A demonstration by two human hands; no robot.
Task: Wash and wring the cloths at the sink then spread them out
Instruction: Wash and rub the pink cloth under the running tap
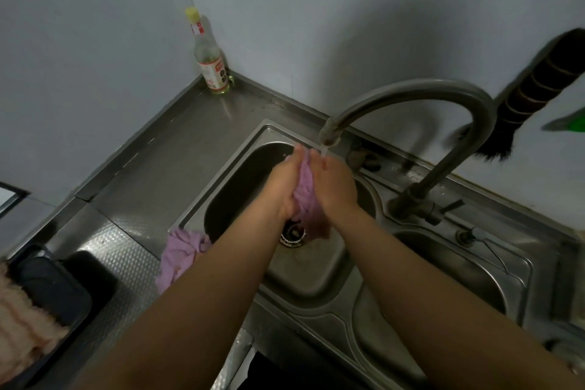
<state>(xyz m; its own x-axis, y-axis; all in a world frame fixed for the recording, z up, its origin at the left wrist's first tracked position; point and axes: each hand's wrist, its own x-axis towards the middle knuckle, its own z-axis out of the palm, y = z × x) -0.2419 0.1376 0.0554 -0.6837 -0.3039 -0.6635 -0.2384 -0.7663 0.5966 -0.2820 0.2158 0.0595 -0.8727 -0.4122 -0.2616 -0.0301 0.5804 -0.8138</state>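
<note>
A grey wall (95, 41) meets in a corner behind a shiny steel counter (177, 149). At the far left, on the counter edge, sits a dark tray (50, 294) with a pale pink fluffy thing (19, 326) lying in it. In the back corner stands a clear bottle (209, 55) with a yellow cap and a red and white label, upright and close to the wall.

Next comes a purple cloth (180, 258) hanging over the left rim of the sink (221, 165). It lies half on the counter and half over the edge. The left arm covers part of it.

In the left bowl of the sink, the two hands are pressed together with a second purple cloth (305, 193) squeezed between them. The left hand (286, 182) holds it from one side and the right hand (335, 185) from the other, with fingers pointing up to the tap. Water runs from the tap spout (329, 133) onto the fingertips. The cloth's bottom end hangs down near the round drain (292, 236).

The bent tap pipe (443, 95) stands between the two bowls. To the right is the second bowl (468, 269). A dark brush (538, 89) hangs on the wall at the far right, with something green (566, 123) beside it.
</note>
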